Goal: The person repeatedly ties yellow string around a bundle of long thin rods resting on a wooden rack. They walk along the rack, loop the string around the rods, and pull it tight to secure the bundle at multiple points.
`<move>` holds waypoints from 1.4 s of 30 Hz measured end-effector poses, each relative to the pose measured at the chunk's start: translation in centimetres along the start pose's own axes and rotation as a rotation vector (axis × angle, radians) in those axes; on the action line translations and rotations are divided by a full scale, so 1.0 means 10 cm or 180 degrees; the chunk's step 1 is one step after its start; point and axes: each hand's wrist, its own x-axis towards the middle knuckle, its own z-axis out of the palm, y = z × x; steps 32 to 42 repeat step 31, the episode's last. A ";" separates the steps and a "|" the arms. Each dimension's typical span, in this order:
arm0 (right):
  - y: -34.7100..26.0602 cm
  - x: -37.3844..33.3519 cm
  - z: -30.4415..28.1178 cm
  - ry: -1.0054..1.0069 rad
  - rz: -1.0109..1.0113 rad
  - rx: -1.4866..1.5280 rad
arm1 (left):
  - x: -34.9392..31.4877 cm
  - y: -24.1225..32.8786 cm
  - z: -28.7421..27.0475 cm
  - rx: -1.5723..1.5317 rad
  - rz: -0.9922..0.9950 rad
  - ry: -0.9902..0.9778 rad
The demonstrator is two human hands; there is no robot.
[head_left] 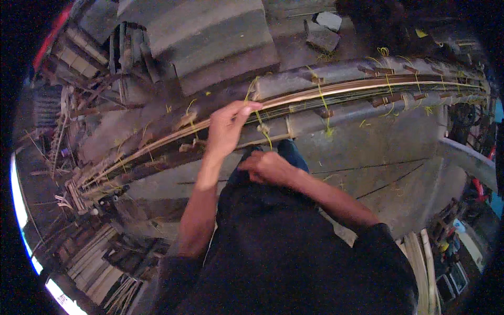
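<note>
A long frame of two dark poles [294,80] lies across in front of me. Thin pale wooden strips [310,94] run lengthwise between the poles, crossed by yellow cords [323,100] tied around small wooden pegs [386,100]. Over the strips, my left hand [224,131] is closed in a pinch, its fingertips at a yellow cord that bends toward them. My right hand [266,167] is curled closed in front of my body, just below the near pole and the lower end of that cord. Whatever its fingers hold, if anything, is hidden.
Stone blocks [323,38] lie beyond the frame on the floor. A stack of timber [131,50] stands at the far left. Loose boards [97,262] are at the near left, and long pale planks [420,265] at the near right. A grey beam [467,156] juts in at right.
</note>
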 end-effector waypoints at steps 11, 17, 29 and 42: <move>0.13 -0.59 -1.83 0.2439 0.1286 -0.1331 | 1.30 -0.86 -0.16 -0.0609 -0.1937 -0.0186; -0.21 -1.26 -0.25 0.1308 0.2623 -0.0481 | 0.78 -0.71 -1.41 0.0772 -0.0235 -0.0426; -1.88 1.26 -0.75 0.1137 0.0975 -0.0249 | -0.63 -0.51 -2.02 -0.0038 0.0585 -0.0840; -2.10 1.96 -0.99 -0.0152 0.0321 -0.2193 | -0.69 -0.38 -2.05 0.0324 0.0607 -0.1025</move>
